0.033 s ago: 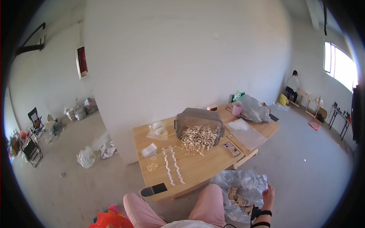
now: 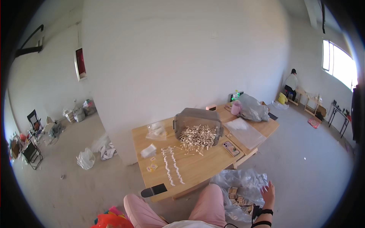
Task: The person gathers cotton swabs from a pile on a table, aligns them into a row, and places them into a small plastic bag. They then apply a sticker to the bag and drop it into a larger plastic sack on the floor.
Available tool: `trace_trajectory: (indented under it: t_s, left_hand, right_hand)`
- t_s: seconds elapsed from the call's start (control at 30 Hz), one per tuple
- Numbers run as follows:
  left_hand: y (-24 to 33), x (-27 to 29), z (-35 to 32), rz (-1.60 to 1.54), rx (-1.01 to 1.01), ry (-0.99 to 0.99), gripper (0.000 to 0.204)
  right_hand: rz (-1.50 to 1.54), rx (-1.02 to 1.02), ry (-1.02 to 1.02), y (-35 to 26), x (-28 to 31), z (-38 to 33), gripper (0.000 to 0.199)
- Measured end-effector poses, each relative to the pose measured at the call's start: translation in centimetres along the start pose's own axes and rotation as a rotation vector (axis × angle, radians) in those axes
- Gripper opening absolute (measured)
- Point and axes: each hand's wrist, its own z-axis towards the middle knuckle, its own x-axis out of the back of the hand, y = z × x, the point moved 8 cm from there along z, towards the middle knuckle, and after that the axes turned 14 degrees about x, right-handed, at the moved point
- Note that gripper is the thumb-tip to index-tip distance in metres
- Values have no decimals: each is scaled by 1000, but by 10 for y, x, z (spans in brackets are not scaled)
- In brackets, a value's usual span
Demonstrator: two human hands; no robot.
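Note:
At the lower right, my right hand (image 2: 268,193) is raised beside a large clear plastic bag (image 2: 251,178) on the floor. Its fingers look apart, with nothing visible in them; whether they touch the bag's edge is unclear. Inside the bag lie several small packs with tan contents (image 2: 238,199). My left hand is out of sight. On the wooden table (image 2: 201,171) in front of me, a grey translucent bin (image 2: 197,116) lies tipped on its side, cotton swabs (image 2: 197,137) spilling from it. More swabs form a long white-tipped double row (image 2: 176,167) on the tabletop.
A phone (image 2: 230,148), a clear plastic sheet (image 2: 249,135), a grey bag (image 2: 254,108) and a pink cup (image 2: 236,108) occupy the table's right side. Small clear bags (image 2: 148,151) lie left. An orange bag (image 2: 110,221) is by my left leg. Another person (image 2: 291,83) sits far right.
My right hand has risen slightly beside the plastic bag, and its fingers look more spread. The view has shifted a little; the things on the table have stayed put.

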Motion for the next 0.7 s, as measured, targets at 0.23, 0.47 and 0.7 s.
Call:
trace_trajectory:
  t_s: [0.23,0.47,0.7]
  left_hand:
    - [55,173,41,-620,11,197,54]
    - [103,290,61,-1269,13,323,46]
    - [109,329,50,-1907,104,412,40]
  right_hand:
    - [-8,-247,-213,-37,-110,-33,70]
    - [63,219,-55,-82,-103,2,46]
    - [196,188,50,-126,-160,-41,59]
